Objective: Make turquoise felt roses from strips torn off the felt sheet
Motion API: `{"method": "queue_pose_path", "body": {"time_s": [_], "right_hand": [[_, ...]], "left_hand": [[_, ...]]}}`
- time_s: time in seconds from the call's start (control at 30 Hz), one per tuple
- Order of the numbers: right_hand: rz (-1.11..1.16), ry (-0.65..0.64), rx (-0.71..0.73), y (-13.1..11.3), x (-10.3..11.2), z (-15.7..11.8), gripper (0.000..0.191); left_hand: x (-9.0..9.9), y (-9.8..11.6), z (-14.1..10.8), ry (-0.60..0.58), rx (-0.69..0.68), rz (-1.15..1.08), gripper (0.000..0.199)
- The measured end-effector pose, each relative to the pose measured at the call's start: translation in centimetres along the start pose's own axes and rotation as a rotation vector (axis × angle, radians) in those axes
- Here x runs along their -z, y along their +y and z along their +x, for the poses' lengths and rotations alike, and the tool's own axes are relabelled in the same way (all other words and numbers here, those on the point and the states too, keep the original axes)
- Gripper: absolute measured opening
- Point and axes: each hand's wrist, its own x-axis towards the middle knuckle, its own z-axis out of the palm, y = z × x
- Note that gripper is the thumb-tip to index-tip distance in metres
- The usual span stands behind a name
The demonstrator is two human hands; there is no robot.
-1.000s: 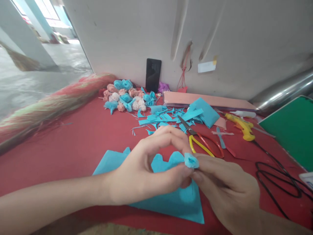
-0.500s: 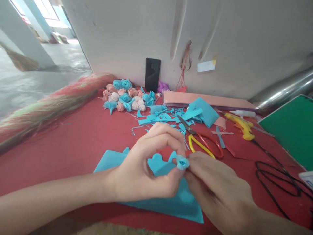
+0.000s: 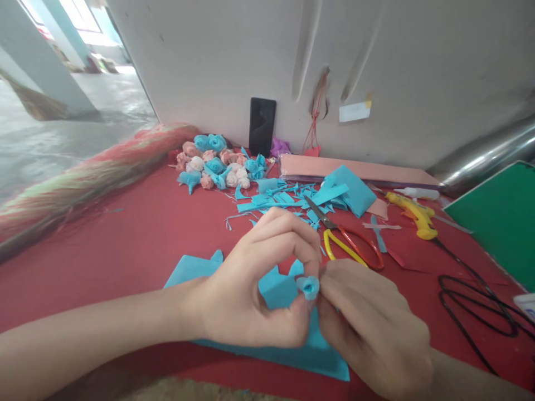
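A small rolled blue paper flower sits between my two hands, its coiled centre facing me. My left hand pinches it from the left between thumb and fingertips, the fingers curved in a ring. From the right, my right hand grips its lower side with closed fingers; the part inside them is hidden. Beneath both hands lies a blue paper sheet with a notched, petal-like far edge. Scissors with one red and one yellow handle rest just beyond my right hand, blades partly apart.
Behind stand a heap of paper roses, a dark phone leaning on the wall, and blue paper scraps. A yellow glue gun trails a black cord on the right. A broom lies along the left.
The blue flower has tilted and shifted slightly left and down between my fingers. Both hands keep their hold, with small finger movements.
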Motion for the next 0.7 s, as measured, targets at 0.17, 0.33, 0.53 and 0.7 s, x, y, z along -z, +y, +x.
{"method": "queue_pose_path", "body": {"time_s": [0.17, 0.33, 0.53, 0.7], "right_hand": [[0.014, -0.021, -0.012, -0.03, 0.29, 0.18, 0.019], [0.085, -0.102, -0.058, 0.21, 0.72, -0.04, 0.019], [0.136, -0.061, -0.17, -0.08, 0.79, 0.1, 0.015], [0.195, -0.026, -0.229, -0.26, 0.6, 0.38, 0.014]], "left_hand": [[0.05, 0.08, -0.06, 0.01, 0.011, -0.009, 0.018], [0.13, 0.22, -0.13, 0.022, 0.036, -0.025, 0.017], [0.06, 0.07, -0.02, 0.036, 0.056, -0.062, 0.019], [0.11, 0.0, -0.12, 0.018, 0.058, -0.092, 0.018]]}}
